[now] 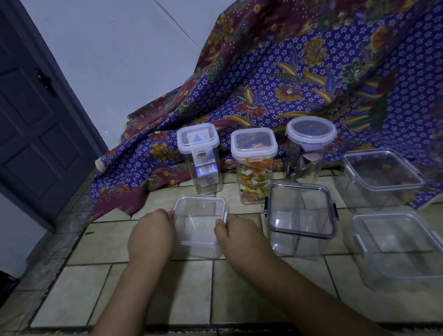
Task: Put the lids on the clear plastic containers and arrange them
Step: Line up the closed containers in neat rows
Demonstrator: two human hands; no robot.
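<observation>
Down on the tiled floor (149, 283), a person's two bare hands flank a small square clear container (199, 225) with its lid already on. The left hand (151, 234) presses against the container's left side, fingers curled at the lid's edge; the right hand (236, 232) pinches the white latch on the lid's right side with thumb and fingertips. Each grip is thus closed on this container.

Just behind the small container stands a tall square jar (201, 160) holding boxed items, lid on. To the right of that jar is a second tall jar (255, 165) filled with colourful scraps, then a round-lidded jar (308, 150) with paper pieces inside.

Right of the small container sits a dark-rimmed square container (301, 218), lidded, its black latches visible. Further right lie two wide rectangular containers, one behind (382, 176) and one in front (401, 247), both with lids resting on top.

A patterned batik cloth (312, 64) drapes behind the jars, and a dark door (19, 108) stands far to the left.
</observation>
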